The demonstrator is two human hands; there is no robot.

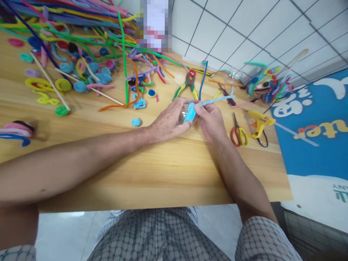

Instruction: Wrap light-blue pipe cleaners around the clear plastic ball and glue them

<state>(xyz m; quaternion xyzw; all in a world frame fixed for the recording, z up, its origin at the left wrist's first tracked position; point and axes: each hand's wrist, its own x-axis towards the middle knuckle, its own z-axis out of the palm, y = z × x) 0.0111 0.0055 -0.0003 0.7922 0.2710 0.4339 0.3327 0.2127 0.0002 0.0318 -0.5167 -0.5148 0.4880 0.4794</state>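
Note:
My left hand (170, 119) is closed around a clear plastic ball (182, 115) that has light blue pipe cleaner laid side by side over part of it. With its fingers pinched at the ball's right side, my right hand (210, 117) grips the light blue pipe cleaner (219, 99), whose free end sticks out to the right. Just beyond my hands lie pliers (190, 81) with green and yellow handles. A dark blue pipe cleaner (203, 80) stands out behind my fingers. To the left, a small light blue coil (136, 121) rests on the table.
Scissors (238, 134) and a yellow glue gun (259, 123) lie to the right, near a colourful wrapped figure (268, 85). Pipe cleaners (81, 18), coils and wooden sticks (50, 80) cover the table's left and back. A tiled wall (231, 32) rises behind.

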